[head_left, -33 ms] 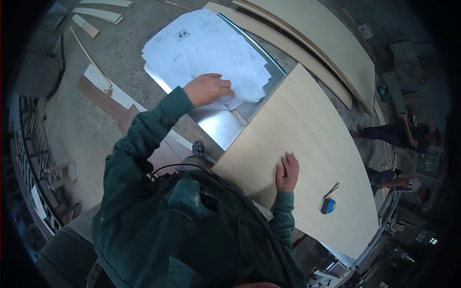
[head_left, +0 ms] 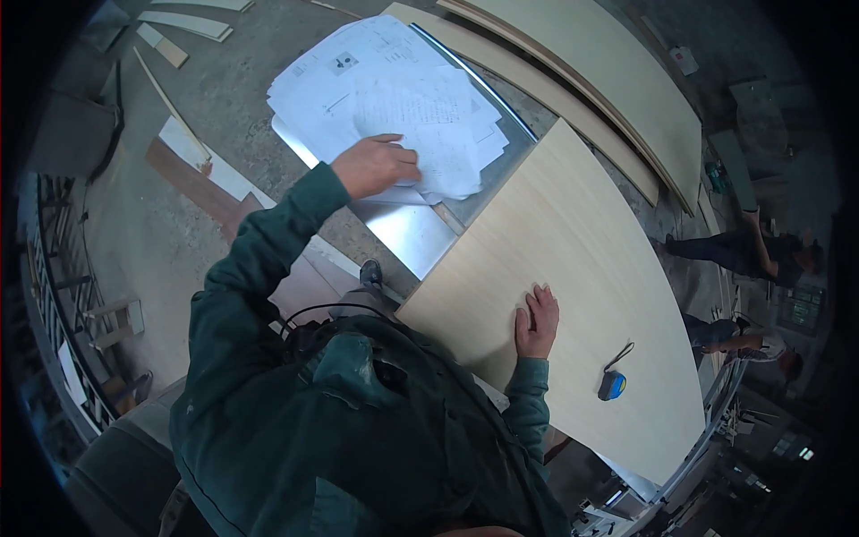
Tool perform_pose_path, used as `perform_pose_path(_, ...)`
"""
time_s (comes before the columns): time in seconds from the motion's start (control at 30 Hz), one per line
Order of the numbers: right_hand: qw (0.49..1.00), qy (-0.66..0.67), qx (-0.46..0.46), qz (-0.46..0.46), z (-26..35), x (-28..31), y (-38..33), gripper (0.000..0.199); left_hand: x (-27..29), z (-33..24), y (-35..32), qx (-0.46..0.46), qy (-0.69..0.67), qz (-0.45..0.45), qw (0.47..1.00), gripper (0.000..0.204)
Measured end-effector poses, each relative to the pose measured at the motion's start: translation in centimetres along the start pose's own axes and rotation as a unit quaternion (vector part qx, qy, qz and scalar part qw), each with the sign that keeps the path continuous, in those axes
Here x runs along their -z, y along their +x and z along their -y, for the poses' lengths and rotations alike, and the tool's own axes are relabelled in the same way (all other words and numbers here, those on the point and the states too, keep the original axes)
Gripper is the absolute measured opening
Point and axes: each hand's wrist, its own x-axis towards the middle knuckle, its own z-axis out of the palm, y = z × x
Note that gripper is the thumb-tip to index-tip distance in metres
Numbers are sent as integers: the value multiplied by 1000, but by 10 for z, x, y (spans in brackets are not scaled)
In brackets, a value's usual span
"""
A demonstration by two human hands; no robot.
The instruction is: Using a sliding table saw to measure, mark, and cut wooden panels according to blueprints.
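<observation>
My left hand (head_left: 379,166) reaches across to a loose stack of white paper sheets (head_left: 429,98), with print and drawings on them. Its fingers are curled and closed at the near edge of the top sheets; the fingertips are partly hidden. Under the papers is a shiny metal surface (head_left: 407,234). On the pale wooden board (head_left: 501,237) to the right, my right hand (head_left: 537,324) lies flat with its fingers stretched out, holding nothing. A blue and black tape measure (head_left: 612,385) with a wrist strap sits on the board, right of that hand.
Large wooden panels (head_left: 591,80) lean or lie beyond the board. Wood strips (head_left: 192,25) are scattered on the concrete floor at the far left, with a brown plank (head_left: 188,183) nearer. Two other people (head_left: 734,255) are at the right. A metal rack (head_left: 63,295) stands left.
My left hand has drawn slightly to the left, and the top sheets beneath it have shifted a little. My right hand stays in place on the board.
</observation>
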Motion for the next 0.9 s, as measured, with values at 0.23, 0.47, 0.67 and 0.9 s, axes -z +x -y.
perform_pose_path(0.23,999,-36,4,1,17,1,-7,30,-13,63,-105,154,58,-25,986,21)
perform_pose_path(0.47,999,-33,2,1,31,-16,-20,28,-38,66,-135,434,-114,-339,827,34)
perform_pose_path(0.67,991,120,-63,16,87,-31,4,31,-42,73,-134,514,-147,-331,777,45)
perform_pose_path(0.9,715,496,297,392,277,-17,117,38,-38,111,-144,506,-315,-185,781,46)
